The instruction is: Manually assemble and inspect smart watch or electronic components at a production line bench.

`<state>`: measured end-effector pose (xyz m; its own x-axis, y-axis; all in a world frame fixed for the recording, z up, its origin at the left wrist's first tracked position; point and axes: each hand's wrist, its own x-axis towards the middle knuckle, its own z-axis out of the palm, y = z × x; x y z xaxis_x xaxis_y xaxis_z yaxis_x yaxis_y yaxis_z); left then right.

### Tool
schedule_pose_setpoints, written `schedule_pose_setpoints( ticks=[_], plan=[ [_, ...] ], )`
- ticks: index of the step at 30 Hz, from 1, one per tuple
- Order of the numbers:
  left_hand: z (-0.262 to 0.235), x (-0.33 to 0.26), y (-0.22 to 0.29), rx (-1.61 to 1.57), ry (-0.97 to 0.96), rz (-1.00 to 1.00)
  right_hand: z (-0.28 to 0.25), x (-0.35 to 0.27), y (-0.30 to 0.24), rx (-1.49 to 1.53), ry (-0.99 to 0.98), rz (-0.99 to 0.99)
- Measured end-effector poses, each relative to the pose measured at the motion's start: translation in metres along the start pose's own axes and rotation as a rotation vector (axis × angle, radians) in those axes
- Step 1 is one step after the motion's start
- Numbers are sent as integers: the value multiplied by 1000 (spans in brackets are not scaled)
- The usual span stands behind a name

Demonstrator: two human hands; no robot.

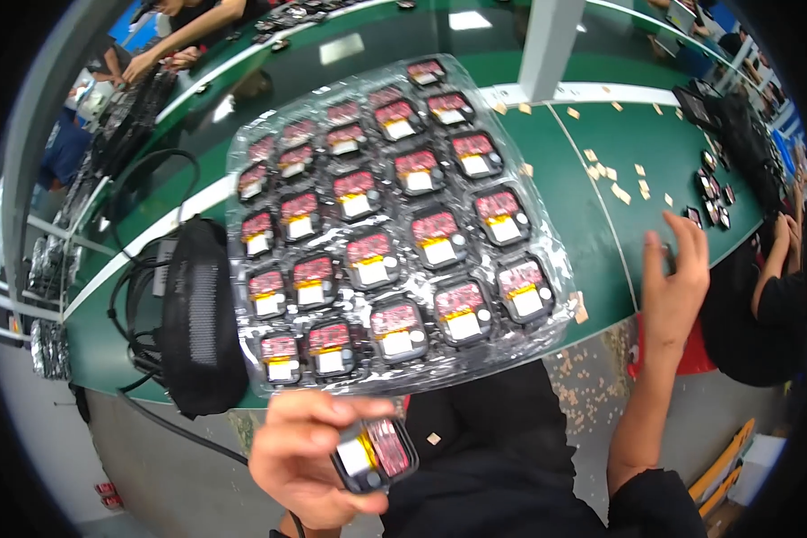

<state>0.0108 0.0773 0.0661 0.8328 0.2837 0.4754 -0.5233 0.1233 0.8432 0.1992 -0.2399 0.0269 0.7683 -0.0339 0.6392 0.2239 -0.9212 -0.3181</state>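
left hand point(309, 453), low in view, pinches a small black module point(374, 453) with red and white labels, its long axis tilted up to the right, under a clear blister tray point(394, 224) of matching modules, while right hand point(677, 269) reaches spread-fingered over the green table point(565, 170) strewn with tan scraps.

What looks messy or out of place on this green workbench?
Small tan scraps lie scattered over the green table on the right, with more on the floor below its edge. The clear tray of small square parts juts past the table's near edge, above the left hand, which holds one loose part.
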Motion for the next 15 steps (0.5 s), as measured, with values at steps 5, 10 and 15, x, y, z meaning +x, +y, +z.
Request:
schedule_pose_setpoints(
  ticks=[5,10,15],
  plan=[
    [-25,64,11,597,78,248,0,15,79,-242,-85,251],
    [-38,144,1,827,147,200,0,4,99,-264,-115,307],
    [-68,209,-22,1258,23,178,-4,6,82,-132,-65,208]
  ],
)
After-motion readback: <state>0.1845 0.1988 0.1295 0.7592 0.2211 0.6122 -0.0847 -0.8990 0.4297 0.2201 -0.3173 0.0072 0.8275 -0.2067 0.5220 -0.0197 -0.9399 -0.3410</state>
